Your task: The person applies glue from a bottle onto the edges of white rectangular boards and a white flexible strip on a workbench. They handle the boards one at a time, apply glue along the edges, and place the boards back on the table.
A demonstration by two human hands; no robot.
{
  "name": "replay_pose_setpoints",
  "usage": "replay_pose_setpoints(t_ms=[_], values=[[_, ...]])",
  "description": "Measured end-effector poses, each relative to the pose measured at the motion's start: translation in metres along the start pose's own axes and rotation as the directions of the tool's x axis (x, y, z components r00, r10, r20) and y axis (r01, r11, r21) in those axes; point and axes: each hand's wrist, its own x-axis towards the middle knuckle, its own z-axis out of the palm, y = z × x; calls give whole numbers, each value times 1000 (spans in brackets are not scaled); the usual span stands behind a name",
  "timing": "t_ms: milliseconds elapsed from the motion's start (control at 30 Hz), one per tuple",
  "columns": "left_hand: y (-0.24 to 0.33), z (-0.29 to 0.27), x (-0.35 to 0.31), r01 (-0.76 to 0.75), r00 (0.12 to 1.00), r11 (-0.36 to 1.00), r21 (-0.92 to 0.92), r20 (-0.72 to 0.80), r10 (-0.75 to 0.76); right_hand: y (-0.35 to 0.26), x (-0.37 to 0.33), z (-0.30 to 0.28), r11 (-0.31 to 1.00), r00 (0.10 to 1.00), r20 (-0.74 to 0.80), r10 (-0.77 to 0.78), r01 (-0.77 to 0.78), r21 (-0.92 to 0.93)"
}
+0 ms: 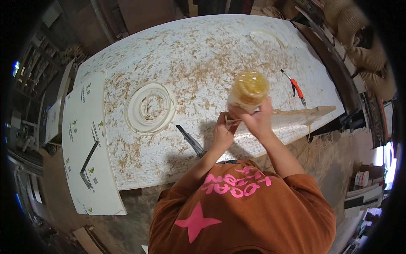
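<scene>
My right hand [258, 120] is wrapped around a clear plastic bottle [250, 86] with yellowish contents, its rounded yellow end facing up; both are slightly blurred. Just below it, my left hand [224, 132] is closed at the near-left end of a narrow wooden board [296, 117]. The board stands on its long edge along the table's right front side. Under the bottle, the meeting of hands and board is partly hidden. Beyond the board lies a red-handled air blow gun [298, 89]. A coil of pale edge banding [132, 103] rests left of my hands.
Wood shavings are scattered over the white worktable [203, 36]. A dark metal strip [189, 141] lies near my left forearm. At the left, a printed white panel [78, 127] carries a black angled piece [88, 165]. A loose pale strip [267, 32] curls at the back; a ribbed hose [368, 55] hangs far right.
</scene>
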Motion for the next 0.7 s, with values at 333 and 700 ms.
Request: replay_pose_setpoints(t_ms=[333, 700], values=[[-1, -1, -4, -3, 999, 1000, -19, 32, 4, -7, 3, 1, 990, 992, 5, -124, 124, -62], [-4, -2, -4, -45, 999, 999, 20, 15, 44, -1, 0, -6, 990, 998, -51, -47, 40, -133]])
